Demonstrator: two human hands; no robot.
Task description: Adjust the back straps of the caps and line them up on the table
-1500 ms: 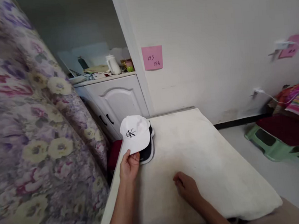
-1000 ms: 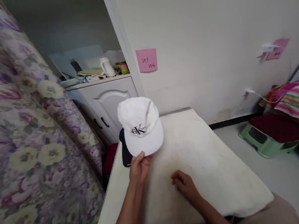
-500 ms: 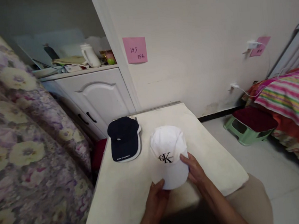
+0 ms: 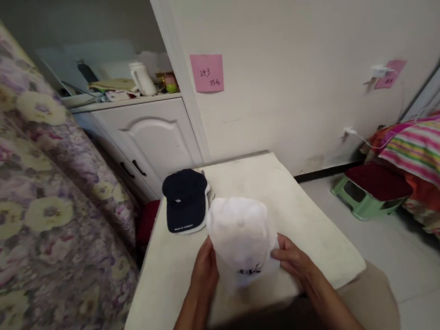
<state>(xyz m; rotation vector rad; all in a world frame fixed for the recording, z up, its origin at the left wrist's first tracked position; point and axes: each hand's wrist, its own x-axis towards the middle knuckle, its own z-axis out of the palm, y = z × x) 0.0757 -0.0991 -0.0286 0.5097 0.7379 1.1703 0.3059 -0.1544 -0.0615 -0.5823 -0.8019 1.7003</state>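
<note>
A white baseball cap (image 4: 241, 230) with dark lettering is held between my two hands above the near part of the table (image 4: 169, 287). Its crown tilts up toward me, and its brim points at my body. My left hand (image 4: 206, 269) grips the cap's left side, with most of the fingers hidden. On the other side, my right hand (image 4: 291, 256) pinches the brim's edge between thumb and fingers. A navy baseball cap (image 4: 184, 199) with a small white logo lies at the table's far left, with a white edge showing under it.
A floral curtain (image 4: 35, 212) hangs along the left, beside a white cabinet (image 4: 156, 140) with a jug (image 4: 143, 79) on top. The wall bears a pink note (image 4: 207, 72). Right of the table stand a green stool (image 4: 372, 187) and a bed with a striped cover (image 4: 430, 146).
The white cap has tipped, so its crown now faces up toward me and its lettering is foreshortened. My left hand has moved from the brim's front up to the cap's left side.
</note>
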